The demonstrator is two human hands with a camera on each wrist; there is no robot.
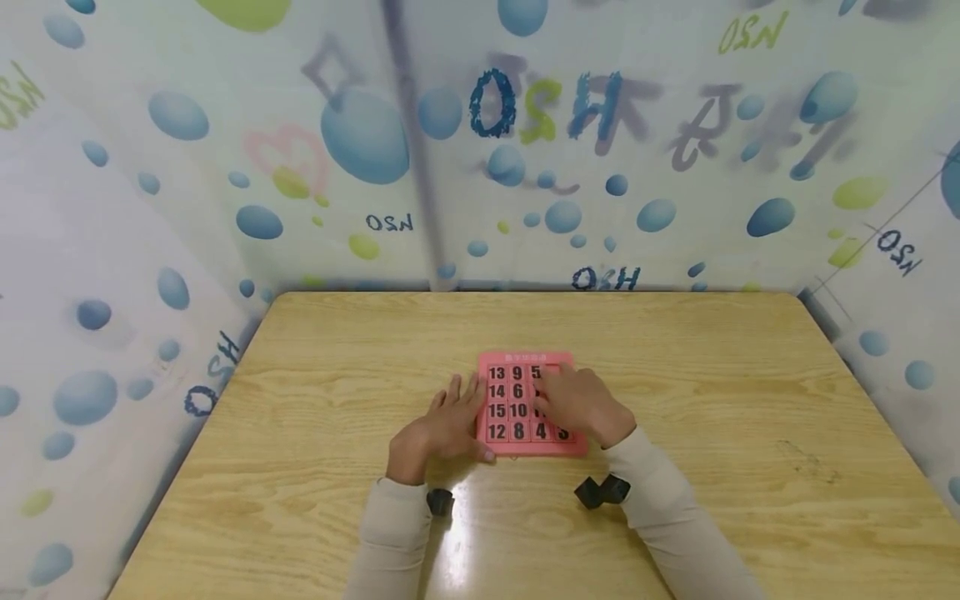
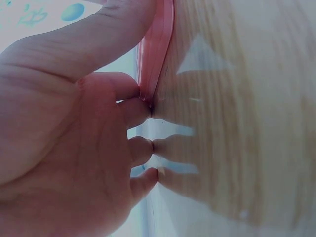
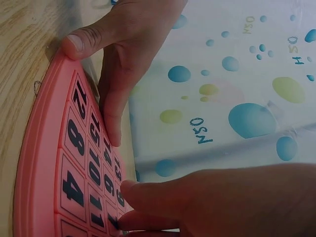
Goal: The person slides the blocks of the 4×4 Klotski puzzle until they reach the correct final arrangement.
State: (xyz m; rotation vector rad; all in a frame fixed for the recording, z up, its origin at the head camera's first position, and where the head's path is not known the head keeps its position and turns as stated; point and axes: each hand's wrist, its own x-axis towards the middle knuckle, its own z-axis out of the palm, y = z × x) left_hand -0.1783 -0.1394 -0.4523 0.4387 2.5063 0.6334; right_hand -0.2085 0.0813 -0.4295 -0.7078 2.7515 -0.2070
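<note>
Pale-sleeved forearms slant toward the bench's far edge; the left hand has thumb and fingers spread, the right hand angles toward the left edge.

On the table before the wall lies a sliding number puzzle, left hand at its left edge, right hand over its right.

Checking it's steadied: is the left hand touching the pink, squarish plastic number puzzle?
Touching. The right wrist view shows the left hand with its thumb on the puzzle at the corner by tile 12.
</note>
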